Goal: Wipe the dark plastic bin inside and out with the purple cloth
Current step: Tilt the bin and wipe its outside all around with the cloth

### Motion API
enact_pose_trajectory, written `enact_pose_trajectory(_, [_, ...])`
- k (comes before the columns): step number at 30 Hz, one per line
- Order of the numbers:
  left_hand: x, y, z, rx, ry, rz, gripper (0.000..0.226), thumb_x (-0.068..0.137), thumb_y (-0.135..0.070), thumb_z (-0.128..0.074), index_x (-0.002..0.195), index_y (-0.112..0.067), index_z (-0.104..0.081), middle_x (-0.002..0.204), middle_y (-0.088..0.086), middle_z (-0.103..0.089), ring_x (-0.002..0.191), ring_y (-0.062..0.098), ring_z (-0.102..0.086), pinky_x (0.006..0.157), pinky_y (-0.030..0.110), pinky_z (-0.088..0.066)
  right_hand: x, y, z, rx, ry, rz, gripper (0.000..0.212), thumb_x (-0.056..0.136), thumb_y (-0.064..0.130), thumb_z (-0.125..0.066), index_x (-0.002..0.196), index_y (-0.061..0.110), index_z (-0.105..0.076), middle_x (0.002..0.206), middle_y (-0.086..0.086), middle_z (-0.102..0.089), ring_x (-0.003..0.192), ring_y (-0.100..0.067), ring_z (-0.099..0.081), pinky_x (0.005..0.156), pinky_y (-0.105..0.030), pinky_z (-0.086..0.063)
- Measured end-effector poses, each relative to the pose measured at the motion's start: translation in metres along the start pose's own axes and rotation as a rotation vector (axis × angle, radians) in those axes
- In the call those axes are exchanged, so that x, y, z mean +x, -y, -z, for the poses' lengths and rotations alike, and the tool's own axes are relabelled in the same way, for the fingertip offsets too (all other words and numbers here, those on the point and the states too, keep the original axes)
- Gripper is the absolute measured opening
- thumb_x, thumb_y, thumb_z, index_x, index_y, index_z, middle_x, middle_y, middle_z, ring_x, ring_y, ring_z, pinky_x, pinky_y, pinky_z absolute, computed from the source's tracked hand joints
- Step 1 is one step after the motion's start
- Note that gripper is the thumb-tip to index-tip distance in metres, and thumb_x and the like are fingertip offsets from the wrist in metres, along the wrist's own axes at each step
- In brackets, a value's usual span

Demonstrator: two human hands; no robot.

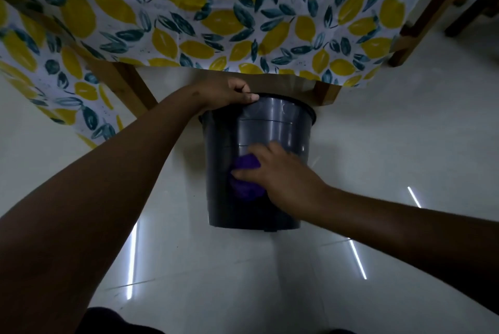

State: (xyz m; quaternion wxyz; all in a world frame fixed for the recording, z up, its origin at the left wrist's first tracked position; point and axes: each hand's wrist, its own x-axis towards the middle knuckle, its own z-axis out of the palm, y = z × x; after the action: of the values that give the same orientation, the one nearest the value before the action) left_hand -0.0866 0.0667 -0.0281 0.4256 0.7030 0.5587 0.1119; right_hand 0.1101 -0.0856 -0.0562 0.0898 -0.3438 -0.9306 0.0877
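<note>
Head view: the bin [267,128] stands on the pale tiled floor [378,144], right at the edge of a table draped in a lemon-print cloth [216,14], its far rim tucked just under the table's wooden frame [321,90]. It looks upright or tipped slightly toward the person; which is hard to tell from this angle. Its near outer wall faces the camera, and the inside is not visible.

The purple cloth [244,182] is bunched against the lower middle of that wall, pressed there by the right hand [280,174], whose fingers lie spread and flat over the cloth rather than curled round it. The left hand [229,93] closes on the near-left rim, thumb on the outside and the other fingers curled over the lip.

The bin seems light, thin-walled plastic, stiff at the rolled rim and probably a little springy mid-wall. Its smooth, glossy skin looks slippery, and it would likely skate on the tiles under a sideways wipe. The rim is the sound place to hold it, as the left hand does. The outside wipe appears to be in hand; the inside cannot be judged.
</note>
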Motion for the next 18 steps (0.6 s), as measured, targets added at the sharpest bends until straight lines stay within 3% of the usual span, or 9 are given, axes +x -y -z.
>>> enact_pose_trajectory(3, [-0.001,0.000,-0.001,-0.010,0.023,-0.010,0.023,0.089,-0.038,-0.062,0.073,-0.023,-0.055,0.072,-0.001,-0.047,0.068,0.008,-0.041,0.061,0.022,-0.031,0.013,-0.033,0.018,0.103,-0.105,-0.220,0.045,0.087,0.034,-0.037,0.131,0.033,-0.049,0.133,-0.016,-0.040,0.118,-0.037,-0.036,0.096,-0.044,-0.038])
enact_pose_trajectory(5, [-0.003,0.002,0.001,-0.019,0.021,-0.006,0.023,0.090,-0.038,-0.062,0.073,-0.024,-0.055,0.069,-0.004,-0.047,0.065,0.007,-0.042,0.060,0.023,-0.032,0.013,-0.054,0.025,0.162,-0.158,-0.366,0.042,0.090,0.027,-0.041,0.131,0.032,-0.049,0.132,-0.015,-0.038,0.120,-0.034,-0.034,0.098,-0.038,-0.035])
enact_pose_trajectory(7, [-0.004,0.005,0.002,-0.016,0.012,-0.010,0.022,0.089,-0.039,-0.062,0.073,-0.025,-0.056,0.068,-0.005,-0.049,0.065,0.007,-0.044,0.062,0.023,-0.034,0.009,-0.054,0.026,0.187,-0.175,-0.418,0.051,0.086,0.007,-0.052,0.131,0.032,-0.049,0.132,-0.017,-0.037,0.119,-0.036,-0.034,0.095,-0.045,-0.039])
enact_pose_trajectory(10, [-0.004,0.012,0.002,-0.028,0.002,-0.030,0.020,0.089,-0.037,-0.063,0.075,-0.024,-0.059,0.073,-0.002,-0.053,0.072,0.011,-0.047,0.068,0.028,-0.036,-0.003,-0.025,0.017,0.057,-0.093,-0.189,0.069,0.075,0.001,-0.065,0.135,0.031,-0.045,0.139,-0.020,-0.036,0.123,-0.042,-0.034,0.098,-0.055,-0.038])
enact_pose_trajectory(14, [-0.004,0.013,-0.004,-0.154,0.012,-0.044,0.016,0.090,-0.031,-0.063,0.078,-0.020,-0.060,0.074,-0.001,-0.057,0.071,0.009,-0.050,0.067,0.023,-0.039,-0.009,0.014,0.002,0.008,0.033,0.115,0.063,0.078,0.010,-0.065,0.133,0.032,-0.046,0.138,-0.014,-0.039,0.119,-0.037,-0.038,0.087,-0.055,-0.043])
enact_pose_trajectory(16, [-0.004,0.012,-0.007,-0.217,0.022,-0.042,0.015,0.091,-0.025,-0.062,0.077,-0.019,-0.060,0.065,-0.012,-0.060,0.061,-0.001,-0.052,0.059,0.013,-0.041,-0.004,0.015,0.002,-0.005,0.052,0.133,0.057,0.083,0.017,-0.060,0.134,0.035,-0.043,0.138,-0.011,-0.038,0.118,-0.033,-0.037,0.087,-0.051,-0.042])
enact_pose_trajectory(18, [-0.005,0.015,-0.010,-0.253,0.026,-0.048,0.015,0.091,-0.022,-0.061,0.077,-0.018,-0.059,0.063,-0.014,-0.059,0.059,-0.004,-0.051,0.058,0.011,-0.041,0.009,-0.003,0.008,0.086,-0.023,0.007,0.044,0.089,0.032,-0.047,0.133,0.036,-0.042,0.136,-0.010,-0.038,0.120,-0.031,-0.037,0.093,-0.045,-0.039])
